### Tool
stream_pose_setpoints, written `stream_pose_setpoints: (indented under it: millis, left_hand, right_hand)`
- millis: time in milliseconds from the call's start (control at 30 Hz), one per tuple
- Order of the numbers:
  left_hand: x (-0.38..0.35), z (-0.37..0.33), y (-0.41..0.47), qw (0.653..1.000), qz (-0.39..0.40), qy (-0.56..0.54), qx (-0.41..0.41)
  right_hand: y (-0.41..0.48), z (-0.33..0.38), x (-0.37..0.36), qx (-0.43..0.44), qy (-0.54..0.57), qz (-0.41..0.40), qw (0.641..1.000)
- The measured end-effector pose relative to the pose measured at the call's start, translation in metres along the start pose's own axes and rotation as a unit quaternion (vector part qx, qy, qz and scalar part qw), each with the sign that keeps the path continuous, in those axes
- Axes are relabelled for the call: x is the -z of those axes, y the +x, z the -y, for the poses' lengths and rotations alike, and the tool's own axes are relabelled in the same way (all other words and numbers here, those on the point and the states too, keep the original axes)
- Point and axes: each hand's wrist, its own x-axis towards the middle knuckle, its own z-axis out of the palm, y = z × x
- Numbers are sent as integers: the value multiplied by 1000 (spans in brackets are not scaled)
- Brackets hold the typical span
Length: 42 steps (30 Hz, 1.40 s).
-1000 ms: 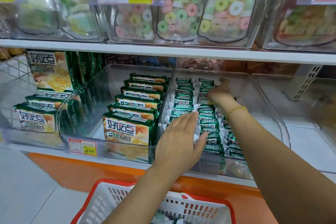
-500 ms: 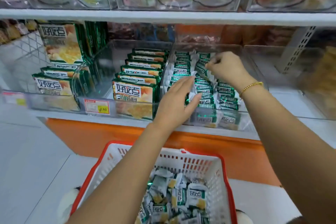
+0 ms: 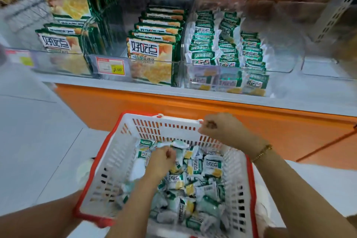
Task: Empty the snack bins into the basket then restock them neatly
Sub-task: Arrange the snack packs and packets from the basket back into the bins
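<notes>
A white basket with a red rim (image 3: 116,160) sits on the floor below the shelf, holding several loose green-and-white snack packets (image 3: 212,166). My left hand (image 3: 161,160) is down inside it, fingers curled on a packet at the far end of the pile. Over the basket's far rim, my right hand (image 3: 222,129) hovers with its fingers closed and nothing visible in it. On the shelf above, a clear bin (image 3: 280,63) holds three neat rows of the same small packets (image 3: 204,44).
To the left of that bin stands another clear bin of larger green packs (image 3: 152,50) with a price tag (image 3: 111,65) on its front. More of these packs (image 3: 61,42) stand further left. An orange shelf base (image 3: 135,102) runs behind the basket.
Both hands have left the shelf bin and dropped to the basket. The view has tilted down; the left hand is now in the packet pile.
</notes>
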Motion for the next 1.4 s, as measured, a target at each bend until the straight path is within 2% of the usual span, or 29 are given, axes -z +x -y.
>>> stream_pose_setpoints:
  millis: [133, 200, 300, 367, 533, 633, 700, 867, 1100, 1233, 1333, 1400]
  left_hand:
    - [-30, 48, -11, 991, 105, 38, 72]
    - [-37, 58, -8, 987, 133, 56, 75]
    - [-44, 63, 5, 986, 140, 72, 57]
    - [-49, 66, 11, 984, 145, 81, 59]
    - [-58, 71, 20, 968, 171, 175, 59]
    - [-60, 69, 24, 963, 178, 187, 76]
    - [-59, 68, 23, 967, 183, 150, 97]
    - [-38, 55, 22, 972, 155, -62, 167]
    - [2, 30, 14, 966, 112, -147, 183]
    - [19, 17, 7, 961, 78, -200, 172]
    - [29, 8, 5, 967, 52, -197, 155]
    - [38, -8, -2, 970, 75, -189, 135]
  right_hand:
    - [17, -43, -70, -92, -130, 123, 979]
    - [16, -60, -95, -124, -146, 158, 969]
    - [13, -82, -119, -174, -116, 184, 960]
    - [11, -93, -132, -207, -115, 187, 953]
    - [-1, -107, -154, -230, -131, 115, 957]
    - [-1, -112, -158, -236, -128, 92, 959]
    - [0, -113, -157, -230, -109, 107, 961]
    - [3, -112, -159, -223, -67, 135, 963]
    - [-4, -104, -159, -259, -78, 111, 956]
    - [6, -89, -133, -210, -99, 175, 957]
    - [17, -58, -90, -96, -46, 237, 966]
    - [19, -28, -58, -34, -27, 255, 966]
